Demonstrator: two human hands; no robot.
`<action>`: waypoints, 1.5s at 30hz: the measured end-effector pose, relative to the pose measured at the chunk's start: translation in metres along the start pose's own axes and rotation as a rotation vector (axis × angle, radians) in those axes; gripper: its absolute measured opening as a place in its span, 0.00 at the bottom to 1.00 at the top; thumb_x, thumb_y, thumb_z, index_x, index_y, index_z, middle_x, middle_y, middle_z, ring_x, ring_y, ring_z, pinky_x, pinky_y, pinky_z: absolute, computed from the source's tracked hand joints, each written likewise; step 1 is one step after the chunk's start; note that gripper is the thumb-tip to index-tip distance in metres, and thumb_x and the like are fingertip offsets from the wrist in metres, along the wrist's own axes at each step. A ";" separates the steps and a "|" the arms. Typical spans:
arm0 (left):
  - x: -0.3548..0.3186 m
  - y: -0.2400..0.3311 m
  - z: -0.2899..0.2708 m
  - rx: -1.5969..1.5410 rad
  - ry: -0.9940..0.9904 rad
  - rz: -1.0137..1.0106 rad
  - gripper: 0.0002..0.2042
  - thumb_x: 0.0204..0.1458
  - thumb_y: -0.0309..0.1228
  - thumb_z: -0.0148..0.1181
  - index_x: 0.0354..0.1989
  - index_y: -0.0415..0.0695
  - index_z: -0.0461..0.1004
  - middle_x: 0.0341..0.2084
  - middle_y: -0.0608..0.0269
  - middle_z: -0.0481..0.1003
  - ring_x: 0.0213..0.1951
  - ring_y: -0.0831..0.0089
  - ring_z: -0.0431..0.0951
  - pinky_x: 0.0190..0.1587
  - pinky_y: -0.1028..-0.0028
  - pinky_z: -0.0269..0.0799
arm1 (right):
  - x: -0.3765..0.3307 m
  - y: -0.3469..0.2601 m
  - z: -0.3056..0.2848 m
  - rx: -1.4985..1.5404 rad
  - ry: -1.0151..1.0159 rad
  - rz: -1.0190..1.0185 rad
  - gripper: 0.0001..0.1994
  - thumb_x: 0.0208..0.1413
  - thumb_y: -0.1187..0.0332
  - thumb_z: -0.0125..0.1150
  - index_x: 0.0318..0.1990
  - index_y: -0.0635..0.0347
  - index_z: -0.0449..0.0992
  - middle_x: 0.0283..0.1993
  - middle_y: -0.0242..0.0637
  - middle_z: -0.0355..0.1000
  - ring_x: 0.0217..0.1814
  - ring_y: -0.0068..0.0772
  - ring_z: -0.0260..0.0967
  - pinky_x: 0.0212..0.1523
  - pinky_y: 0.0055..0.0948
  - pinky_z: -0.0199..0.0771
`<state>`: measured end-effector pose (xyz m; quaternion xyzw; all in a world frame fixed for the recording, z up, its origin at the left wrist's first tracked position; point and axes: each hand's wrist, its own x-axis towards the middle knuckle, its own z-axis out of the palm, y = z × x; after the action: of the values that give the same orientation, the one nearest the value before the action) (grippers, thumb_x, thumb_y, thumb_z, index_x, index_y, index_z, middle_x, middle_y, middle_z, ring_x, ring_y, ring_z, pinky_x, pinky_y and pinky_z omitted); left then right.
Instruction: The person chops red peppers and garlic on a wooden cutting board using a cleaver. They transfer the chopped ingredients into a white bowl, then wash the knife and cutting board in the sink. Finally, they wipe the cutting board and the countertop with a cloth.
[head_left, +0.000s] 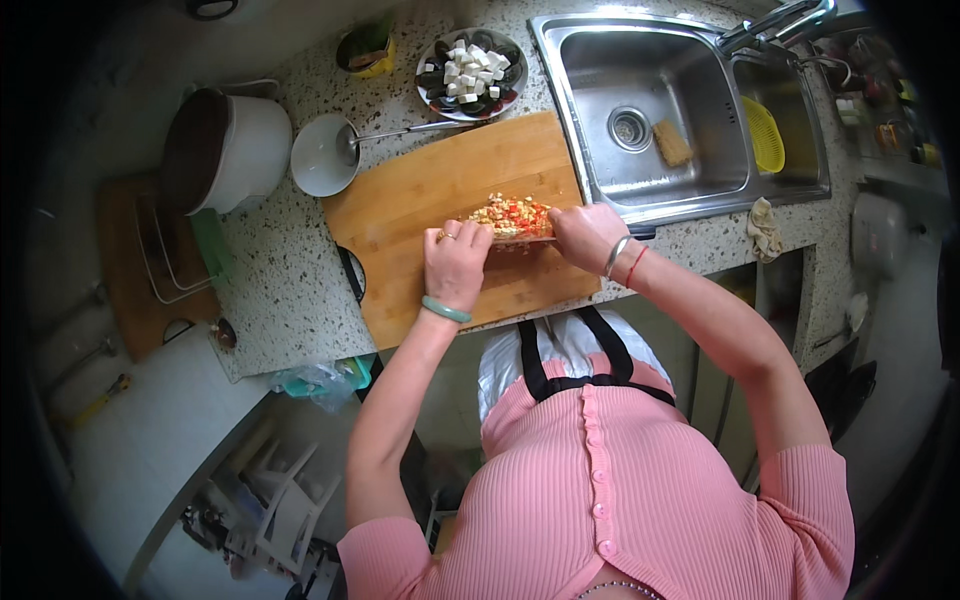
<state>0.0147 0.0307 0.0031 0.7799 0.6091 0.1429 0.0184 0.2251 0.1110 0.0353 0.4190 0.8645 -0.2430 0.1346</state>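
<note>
A speckled bench (290, 270) is carrying a wooden cutting board (440, 190), a white bowl (322, 155) with a spoon, a plate of white cubes (472, 75), and a white pot (230, 150).

A cutting board (440, 195) lies on the table (275, 280), just left of the sink (650, 110). A heap of chopped vegetables (510, 215) sits on a knife blade (520, 238) over the board's right part, between the left hand (455, 265) and the right hand (588, 235). Behind the board stands a plate of cubed tofu (472, 72), with a jar (365, 50) to its left. At the board's far left corner sits a bowl (322, 155) with a ladle (400, 130) in it, and a pot (225, 150) stands left of the bowl. A sponge (672, 143) lies in the sink.
</note>
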 end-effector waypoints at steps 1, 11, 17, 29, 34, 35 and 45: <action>0.008 -0.002 -0.007 -0.002 0.006 0.019 0.04 0.46 0.27 0.55 0.31 0.49 0.70 0.29 0.69 0.71 0.38 0.71 0.71 0.42 0.68 0.61 | 0.003 0.001 -0.007 -0.008 0.017 0.011 0.07 0.52 0.66 0.54 0.31 0.58 0.76 0.26 0.45 0.76 0.30 0.47 0.77 0.31 0.41 0.77; 0.032 -0.001 0.000 0.026 -0.017 0.017 0.02 0.49 0.28 0.52 0.31 0.49 0.69 0.26 0.68 0.68 0.34 0.69 0.70 0.37 0.68 0.61 | 0.027 0.019 -0.017 -0.092 -0.042 -0.004 0.09 0.52 0.66 0.53 0.30 0.58 0.78 0.30 0.45 0.77 0.32 0.47 0.77 0.32 0.41 0.77; 0.027 -0.002 -0.004 0.022 0.028 0.047 0.02 0.49 0.29 0.53 0.31 0.50 0.69 0.26 0.69 0.68 0.34 0.70 0.69 0.39 0.68 0.62 | 0.014 0.010 -0.018 -0.064 0.021 -0.027 0.07 0.52 0.69 0.52 0.34 0.57 0.76 0.30 0.43 0.77 0.32 0.46 0.77 0.32 0.41 0.78; 0.005 0.006 0.004 0.069 -0.030 0.007 0.03 0.48 0.30 0.52 0.31 0.50 0.69 0.28 0.69 0.69 0.35 0.71 0.69 0.40 0.68 0.62 | -0.003 0.004 0.022 0.003 0.145 0.020 0.06 0.54 0.66 0.50 0.33 0.59 0.70 0.19 0.44 0.73 0.22 0.47 0.74 0.23 0.43 0.74; 0.024 -0.010 -0.002 -0.179 0.078 0.148 0.04 0.45 0.28 0.54 0.30 0.50 0.70 0.28 0.69 0.71 0.34 0.69 0.71 0.39 0.67 0.63 | -0.019 -0.004 0.008 0.015 0.111 0.061 0.05 0.53 0.72 0.48 0.35 0.63 0.68 0.21 0.46 0.74 0.25 0.49 0.75 0.25 0.44 0.74; 0.034 -0.012 0.002 -0.234 0.113 0.185 0.03 0.45 0.28 0.54 0.29 0.50 0.71 0.27 0.68 0.71 0.33 0.68 0.72 0.38 0.66 0.64 | -0.024 -0.005 0.010 0.038 0.135 0.101 0.05 0.53 0.73 0.48 0.34 0.63 0.68 0.21 0.47 0.74 0.25 0.49 0.75 0.25 0.44 0.75; 0.107 -0.010 0.034 -0.364 0.072 0.493 0.00 0.42 0.28 0.54 0.23 0.48 0.70 0.20 0.63 0.68 0.27 0.62 0.72 0.30 0.62 0.65 | -0.037 -0.002 0.024 0.143 0.236 0.383 0.03 0.54 0.75 0.47 0.33 0.65 0.65 0.24 0.52 0.73 0.28 0.56 0.75 0.28 0.49 0.75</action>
<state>0.0370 0.1407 -0.0095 0.8825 0.3660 0.2776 0.1009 0.2465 0.0724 0.0314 0.6094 0.7596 -0.2227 0.0461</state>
